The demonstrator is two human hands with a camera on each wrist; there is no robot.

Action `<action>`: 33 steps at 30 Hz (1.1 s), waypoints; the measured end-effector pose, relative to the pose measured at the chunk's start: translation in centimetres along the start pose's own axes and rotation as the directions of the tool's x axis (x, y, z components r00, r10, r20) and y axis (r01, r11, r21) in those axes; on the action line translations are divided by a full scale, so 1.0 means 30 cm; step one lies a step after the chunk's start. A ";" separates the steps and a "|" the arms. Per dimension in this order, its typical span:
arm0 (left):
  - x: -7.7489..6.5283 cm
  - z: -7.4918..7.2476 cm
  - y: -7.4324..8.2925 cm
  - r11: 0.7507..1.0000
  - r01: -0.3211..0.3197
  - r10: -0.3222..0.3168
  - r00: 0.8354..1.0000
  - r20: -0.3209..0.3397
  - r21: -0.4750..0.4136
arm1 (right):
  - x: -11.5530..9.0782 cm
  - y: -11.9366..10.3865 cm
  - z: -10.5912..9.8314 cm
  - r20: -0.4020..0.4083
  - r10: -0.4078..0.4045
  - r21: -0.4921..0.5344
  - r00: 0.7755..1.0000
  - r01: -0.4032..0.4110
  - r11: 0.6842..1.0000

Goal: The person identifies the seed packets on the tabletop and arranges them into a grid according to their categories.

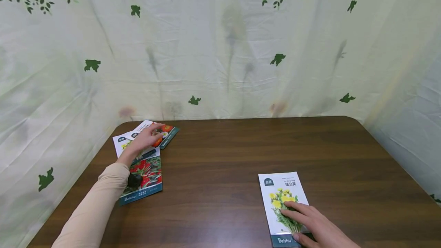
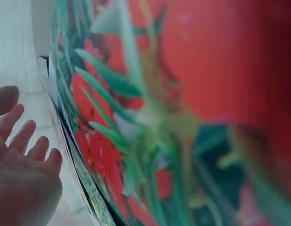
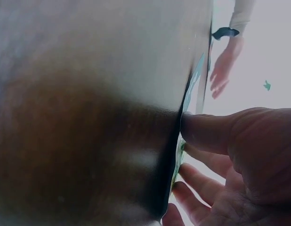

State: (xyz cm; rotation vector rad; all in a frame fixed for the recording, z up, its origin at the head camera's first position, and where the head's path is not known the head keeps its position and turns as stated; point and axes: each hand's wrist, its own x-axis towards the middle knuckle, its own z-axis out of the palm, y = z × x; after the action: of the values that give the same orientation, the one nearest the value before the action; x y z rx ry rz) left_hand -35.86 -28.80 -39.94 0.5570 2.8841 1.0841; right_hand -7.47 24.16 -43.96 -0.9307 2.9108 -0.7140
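Flower-picture seed packets lie overlapping at the table's far left. One packet with red peppers or flowers point(image 1: 146, 171) is nearest, a white one with yellow flowers point(image 1: 120, 143) lies partly under it, and one with orange-red blooms point(image 1: 169, 129) is at the back. Over this pile my left hand point(image 1: 142, 141) reaches with extended fingers, holding nothing; the left wrist view shows its fingers apart from the packets. At the front right, my right hand point(image 1: 320, 223) rests spread fingers on a white seed packet with yellow flowers point(image 1: 275, 217). Its thumb touches the packet's lower edge.
The brown wooden table point(image 1: 213, 163) has rounded far corners. A pale curtain point(image 1: 206, 49) printed with green leaves hangs behind it and along both sides. A dark band with a camera point(image 1: 134, 180) sits on the left wrist, above the nearest packet.
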 end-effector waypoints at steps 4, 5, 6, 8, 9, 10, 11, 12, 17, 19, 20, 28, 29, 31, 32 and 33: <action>0.003 0.013 0.000 0.999 -0.013 0.009 0.998 0.068 0.052 | 0.001 -0.002 0.000 0.014 0.016 0.006 1.000 -0.016 1.000; 0.003 0.015 0.003 0.998 -0.007 0.002 0.997 0.080 0.061 | 0.001 -0.002 -0.001 0.018 0.020 0.007 1.000 -0.020 1.000; 0.002 0.016 0.006 0.998 -0.002 -0.004 0.996 0.089 0.069 | 0.001 -0.003 -0.001 0.020 0.022 0.007 1.000 -0.022 1.000; 0.001 0.018 0.014 0.997 0.001 -0.009 0.995 0.103 0.078 | 0.000 -0.002 0.000 0.013 0.015 0.003 1.000 -0.015 1.000; 0.002 0.018 0.016 0.997 -0.004 -0.004 0.994 0.110 0.077 | -0.001 -0.002 0.001 0.010 0.017 0.002 1.000 -0.017 1.000; 0.002 0.018 0.021 0.997 -0.011 0.002 0.993 0.116 0.074 | -0.001 -0.001 0.001 0.010 0.018 0.003 1.000 -0.018 1.000; 0.003 0.019 0.023 0.996 -0.027 0.016 0.993 0.119 0.085 | -0.001 0.000 0.001 0.011 0.021 0.003 1.000 -0.021 1.000; 0.004 0.019 0.023 0.994 -0.048 0.037 0.992 0.120 0.097 | -0.002 0.000 0.004 0.006 0.020 0.001 1.000 -0.020 1.000; 0.010 0.023 0.026 0.977 -0.111 0.090 0.989 0.119 0.182 | -0.004 0.001 0.008 -0.008 0.014 -0.006 1.000 -0.014 1.000; 0.010 0.027 0.027 0.974 -0.111 0.087 0.989 0.122 0.200 | -0.002 0.001 0.007 -0.004 0.010 -0.005 1.000 -0.010 1.000; 0.010 0.027 0.027 0.973 -0.110 0.086 0.989 0.124 0.204 | -0.001 0.001 0.006 -0.001 0.008 -0.004 1.000 -0.008 1.000; 0.012 0.022 0.015 0.971 -0.164 0.141 0.980 0.143 0.171 | 0.006 -0.005 0.000 0.042 0.038 0.017 0.998 -0.039 0.999; 0.011 0.022 0.016 0.971 -0.175 0.152 0.978 0.145 0.163 | 0.006 -0.006 -0.001 0.039 0.035 0.016 0.999 -0.036 0.999; 0.010 0.022 0.017 0.969 -0.195 0.172 0.974 0.150 0.154 | 0.005 -0.006 -0.002 0.035 0.030 0.013 0.999 -0.031 0.999; 0.010 0.025 0.019 0.967 -0.198 0.174 0.973 0.150 0.159 | 0.005 -0.006 -0.002 0.029 0.026 0.009 0.999 -0.026 1.000; 0.009 0.028 0.022 0.967 -0.193 0.169 0.974 0.149 0.164 | 0.004 -0.006 -0.003 0.027 0.025 0.007 0.999 -0.025 1.000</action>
State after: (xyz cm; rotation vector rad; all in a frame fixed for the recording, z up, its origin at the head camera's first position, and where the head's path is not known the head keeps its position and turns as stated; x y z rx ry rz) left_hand -35.80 -27.72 -40.12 0.8805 2.8730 0.7726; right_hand -7.49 24.00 -43.79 -0.8941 2.8890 -0.7050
